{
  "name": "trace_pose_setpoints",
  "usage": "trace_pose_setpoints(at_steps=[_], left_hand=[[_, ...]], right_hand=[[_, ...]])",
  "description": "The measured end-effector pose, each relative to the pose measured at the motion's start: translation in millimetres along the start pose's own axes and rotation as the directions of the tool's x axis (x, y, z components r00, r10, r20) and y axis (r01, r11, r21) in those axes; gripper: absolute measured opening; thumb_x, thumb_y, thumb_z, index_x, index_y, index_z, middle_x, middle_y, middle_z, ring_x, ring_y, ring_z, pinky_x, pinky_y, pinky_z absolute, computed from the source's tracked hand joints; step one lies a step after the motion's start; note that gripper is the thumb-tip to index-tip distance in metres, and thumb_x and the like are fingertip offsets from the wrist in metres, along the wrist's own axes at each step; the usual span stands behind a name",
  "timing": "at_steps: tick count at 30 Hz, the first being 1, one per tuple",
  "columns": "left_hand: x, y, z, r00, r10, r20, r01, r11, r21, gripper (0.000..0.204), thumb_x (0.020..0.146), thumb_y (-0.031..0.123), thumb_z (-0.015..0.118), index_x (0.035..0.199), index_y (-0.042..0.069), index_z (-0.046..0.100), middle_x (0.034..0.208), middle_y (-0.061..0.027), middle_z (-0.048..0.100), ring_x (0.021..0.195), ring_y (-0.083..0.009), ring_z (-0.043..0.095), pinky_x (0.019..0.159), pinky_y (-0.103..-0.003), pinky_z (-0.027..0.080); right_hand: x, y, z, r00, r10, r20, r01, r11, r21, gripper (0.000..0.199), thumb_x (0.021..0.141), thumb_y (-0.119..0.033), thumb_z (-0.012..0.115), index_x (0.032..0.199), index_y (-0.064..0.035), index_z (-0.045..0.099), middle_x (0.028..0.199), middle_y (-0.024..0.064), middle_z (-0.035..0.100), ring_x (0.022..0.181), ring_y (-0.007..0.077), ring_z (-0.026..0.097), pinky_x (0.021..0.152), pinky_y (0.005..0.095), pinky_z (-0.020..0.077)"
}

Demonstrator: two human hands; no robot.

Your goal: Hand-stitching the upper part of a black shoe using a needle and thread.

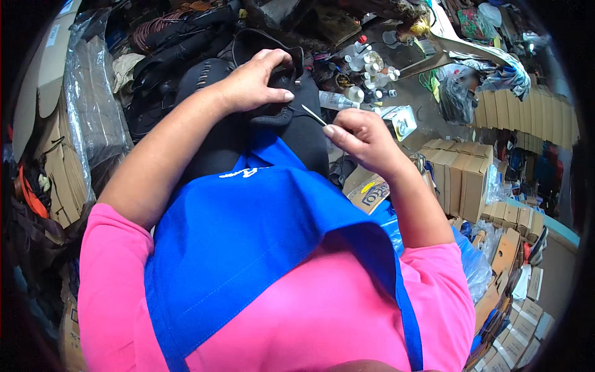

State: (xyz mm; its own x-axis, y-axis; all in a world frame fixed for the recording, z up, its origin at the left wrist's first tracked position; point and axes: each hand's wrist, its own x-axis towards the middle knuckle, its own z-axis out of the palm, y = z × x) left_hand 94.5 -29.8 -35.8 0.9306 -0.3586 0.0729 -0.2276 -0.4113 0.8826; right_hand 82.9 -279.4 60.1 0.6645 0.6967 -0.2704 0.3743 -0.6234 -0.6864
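My left hand [257,80] is closed over a black leather-like piece [273,116] with a curved strap, which rests on my dark-clothed lap. The thumb lies along its near right side, and the fingers curl over the far side. To the right of it, my right hand [362,139] grips a thin pointed awl [314,115]. The awl's pale metal tip points up and left toward the black piece, apart from it. Its handle is mostly hidden in my fist. A blue apron [248,217] covers my front.
Several plastic bottles [372,65] stand beyond my right hand, one lying on its side. Stacked cardboard boxes [458,177] are at the right. Folded cardboard under clear plastic [99,99] leans at the left. Black bags [167,80] and a coil of reddish cord [152,31] lie at the far left.
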Motion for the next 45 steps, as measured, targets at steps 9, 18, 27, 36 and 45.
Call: trace_pose_setpoints(at_steps=[9,18,27,36,45], left_hand=[[19.0,8.4,-31.8,0.97,-0.05,0.236,0.017,0.99,0.141,0.039,0.07,0.021,0.077,0.102,0.003,0.062,0.107,-0.0118,0.058,0.103,-0.0258,0.056,0.092,-0.035,0.044],[25.0,2.0,-29.3,0.925,-0.011,0.38,0.034,0.998,-0.053,0.021,0.076,0.014,0.068,0.092,0.001,0.069,0.1,-0.009,0.057,0.102,-0.0227,0.055,0.093,-0.032,0.042],[36.6,-1.1,-28.1,0.889,-0.024,0.458,0.059,0.996,-0.062,0.021,0.076,0.013,0.068,0.094,0.002,0.071,0.099,-0.009,0.058,0.099,-0.0224,0.056,0.092,-0.032,0.043],[37.4,-4.5,-28.2,0.893,-0.006,0.45,0.028,0.999,-0.044,0.019,0.077,0.015,0.069,0.094,0.005,0.071,0.096,-0.008,0.057,0.098,-0.0223,0.056,0.09,-0.031,0.043],[33.6,-5.5,-28.8,0.901,0.04,0.432,-0.036,0.999,-0.017,0.02,0.079,0.017,0.069,0.095,0.006,0.071,0.095,-0.0072,0.056,0.098,-0.0219,0.054,0.09,-0.032,0.042]], right_hand=[[31.0,1.8,14.6,0.977,-0.143,-0.156,0.11,0.974,-0.2,0.022,0.083,-0.009,0.063,0.104,-0.0116,0.069,0.085,0.0116,0.061,0.081,0.0287,0.062,0.07,0.0363,0.0499],[37.5,3.0,12.8,0.985,-0.134,-0.111,0.099,0.956,-0.275,0.022,0.079,-0.01,0.061,0.099,-0.0094,0.07,0.089,0.0135,0.063,0.085,0.0311,0.063,0.076,0.0381,0.0515],[41.7,-16.4,4.6,0.995,-0.08,-0.054,0.048,0.897,-0.439,0.021,0.075,-0.011,0.061,0.094,-0.0077,0.07,0.087,0.0142,0.064,0.087,0.0322,0.062,0.079,0.0389,0.051],[52.1,6.4,4.5,0.994,-0.107,-0.038,0.094,0.964,-0.25,0.023,0.073,-0.006,0.063,0.095,-0.0111,0.07,0.086,0.0132,0.061,0.084,0.0315,0.061,0.076,0.0387,0.0508],[53.9,-1.3,5.8,0.979,-0.205,-0.01,0.185,0.904,-0.385,0.023,0.073,-0.008,0.064,0.095,-0.0103,0.07,0.083,0.0133,0.059,0.082,0.0325,0.061,0.075,0.0404,0.0509]])
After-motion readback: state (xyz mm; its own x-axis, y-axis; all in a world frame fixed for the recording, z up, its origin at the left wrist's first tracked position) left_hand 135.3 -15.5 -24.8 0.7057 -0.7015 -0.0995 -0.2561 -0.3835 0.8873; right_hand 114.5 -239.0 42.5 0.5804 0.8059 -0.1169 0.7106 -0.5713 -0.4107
